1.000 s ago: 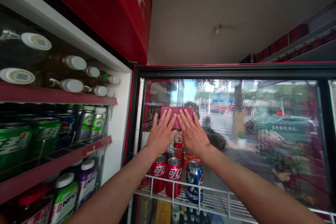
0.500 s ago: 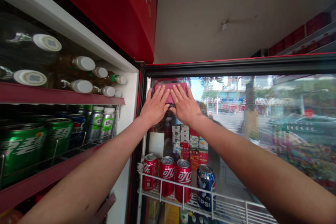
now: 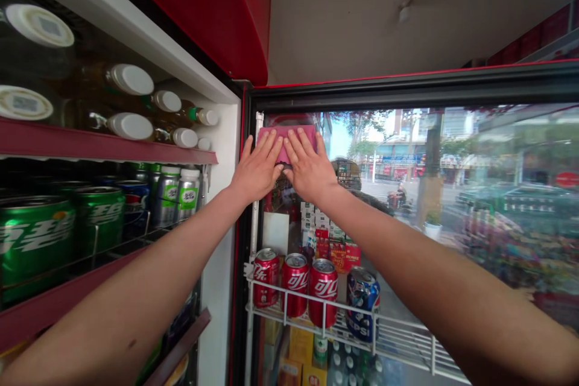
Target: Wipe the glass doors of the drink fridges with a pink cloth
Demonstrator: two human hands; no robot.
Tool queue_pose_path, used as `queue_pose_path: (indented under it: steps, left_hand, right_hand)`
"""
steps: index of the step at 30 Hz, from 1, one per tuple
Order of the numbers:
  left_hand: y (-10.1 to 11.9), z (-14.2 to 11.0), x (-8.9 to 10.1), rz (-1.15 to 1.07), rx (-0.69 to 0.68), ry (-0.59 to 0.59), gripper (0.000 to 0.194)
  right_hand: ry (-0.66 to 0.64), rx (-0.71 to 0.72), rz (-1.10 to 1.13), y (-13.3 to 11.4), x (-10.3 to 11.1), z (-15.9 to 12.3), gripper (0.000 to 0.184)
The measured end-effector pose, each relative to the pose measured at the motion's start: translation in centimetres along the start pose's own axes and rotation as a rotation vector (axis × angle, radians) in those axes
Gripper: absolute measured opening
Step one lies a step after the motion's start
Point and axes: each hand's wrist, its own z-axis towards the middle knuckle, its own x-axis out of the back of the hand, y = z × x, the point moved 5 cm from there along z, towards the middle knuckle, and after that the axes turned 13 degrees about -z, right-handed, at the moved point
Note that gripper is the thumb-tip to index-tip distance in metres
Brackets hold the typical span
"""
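Note:
My left hand (image 3: 256,167) and my right hand (image 3: 309,167) lie flat side by side, fingers stretched upward, pressing a pink cloth (image 3: 286,136) against the inside of the open fridge door's glass (image 3: 452,193). The cloth sits near the door's upper left corner, just under its black top frame (image 3: 407,85). Only the cloth's top and middle show between and above my fingers.
A white wire door rack (image 3: 344,332) holds three red cola cans (image 3: 295,277) and a blue Pepsi can (image 3: 363,303). To the left, fridge shelves (image 3: 90,148) carry white-capped bottles (image 3: 131,126) and green cans (image 3: 36,241). A street shows through the glass.
Both hands have slid the pink cloth up and to the left across the glass, from mid-pane to the upper left corner.

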Motion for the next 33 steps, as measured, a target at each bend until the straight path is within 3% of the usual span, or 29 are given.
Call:
queue_pose_path:
  steps: [4, 14, 27, 33]
  left_hand:
    - [0.4, -2.4, -0.6, 0.012, 0.005, -0.019, 0.072]
    - [2.2, -7.5, -2.5, 0.040, 0.030, -0.037, 0.069]
    - [4.4, -13.1, -3.9, -0.019, 0.063, -0.071, 0.063]
    - [5.6, -15.3, -4.3, -0.029, 0.050, -0.078, 0.057]
  right_hand:
    - [-0.053, -0.017, 0.009, -1.9, -0.3, -1.8, 0.075]
    - [-0.028, 0.031, -0.004, -4.8, -2.5, -6.4, 0.076]
    - [-0.127, 0.097, 0.046, -7.3, -2.3, -11.8, 0.080]
    - [-0.121, 0.156, 0.064, -7.2, -1.9, -13.5, 0.069]
